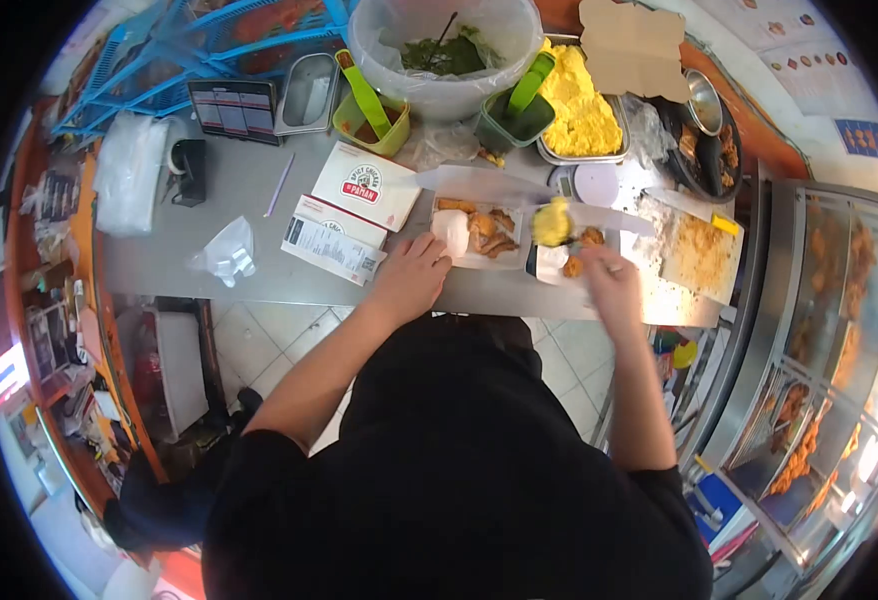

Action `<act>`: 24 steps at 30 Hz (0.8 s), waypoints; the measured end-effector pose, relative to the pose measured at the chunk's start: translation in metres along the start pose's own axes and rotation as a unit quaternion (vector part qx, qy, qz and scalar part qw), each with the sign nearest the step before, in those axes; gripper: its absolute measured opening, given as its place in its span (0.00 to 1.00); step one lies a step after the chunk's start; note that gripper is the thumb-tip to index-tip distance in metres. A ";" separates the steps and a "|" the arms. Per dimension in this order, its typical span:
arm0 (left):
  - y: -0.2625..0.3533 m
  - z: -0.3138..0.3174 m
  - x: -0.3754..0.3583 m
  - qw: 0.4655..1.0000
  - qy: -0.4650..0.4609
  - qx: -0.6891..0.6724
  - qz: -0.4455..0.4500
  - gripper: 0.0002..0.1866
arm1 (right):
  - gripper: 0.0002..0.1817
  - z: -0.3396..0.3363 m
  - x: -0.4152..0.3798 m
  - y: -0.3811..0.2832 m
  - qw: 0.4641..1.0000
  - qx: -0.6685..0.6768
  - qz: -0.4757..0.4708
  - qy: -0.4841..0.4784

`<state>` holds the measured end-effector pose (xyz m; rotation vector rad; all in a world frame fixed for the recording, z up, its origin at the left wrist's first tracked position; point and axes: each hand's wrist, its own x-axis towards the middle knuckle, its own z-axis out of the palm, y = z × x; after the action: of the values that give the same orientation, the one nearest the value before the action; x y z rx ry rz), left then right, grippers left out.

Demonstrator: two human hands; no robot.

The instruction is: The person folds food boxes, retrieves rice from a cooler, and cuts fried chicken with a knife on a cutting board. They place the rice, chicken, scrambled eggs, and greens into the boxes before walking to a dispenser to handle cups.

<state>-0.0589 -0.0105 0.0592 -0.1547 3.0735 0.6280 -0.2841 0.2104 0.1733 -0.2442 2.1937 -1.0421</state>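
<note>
My left hand (414, 275) lies at the near left edge of an open paper food box (504, 262), fingers stretched out and touching its side. Inside that box are a white mound of what looks like rice (450, 232) and brown fried pieces (486, 230). My right hand (614, 285) is closed around what appears to be a spoon, mostly hidden and blurred. At its far end, a yellow scrambled-egg-like clump (553, 222) is above a second open box (549, 264), which has brown fried pieces (573, 266) in it.
Closed printed boxes (367, 187) lie left on the steel table (259, 285). Behind stand a tray of yellow food (579, 105), green tubs (515, 122) and a large lined bucket (446, 85). A knife (694, 205) rests on a board (701, 255) at right, near a small scale (586, 184).
</note>
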 end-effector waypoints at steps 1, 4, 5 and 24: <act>-0.005 0.001 0.001 1.000 -0.002 -0.005 0.008 0.15 | 0.12 0.033 0.005 0.037 0.979 -0.064 -0.186 0.061; -0.011 -0.001 0.002 0.999 -0.019 0.005 0.048 0.13 | 0.12 0.108 0.002 0.084 0.884 -0.362 -0.292 0.053; -0.011 -0.003 0.003 0.999 -0.021 0.001 0.045 0.12 | 0.14 0.124 0.000 0.092 0.870 -0.361 -0.324 0.086; 0.018 -0.003 -0.020 0.990 0.089 -0.066 -0.082 0.16 | 0.16 -0.073 0.179 -0.040 0.930 -0.158 -0.265 0.198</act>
<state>-0.0408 0.0069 0.0700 -0.4836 3.1403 0.8500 -0.4708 0.1506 0.1453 -0.8805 2.7475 -1.0767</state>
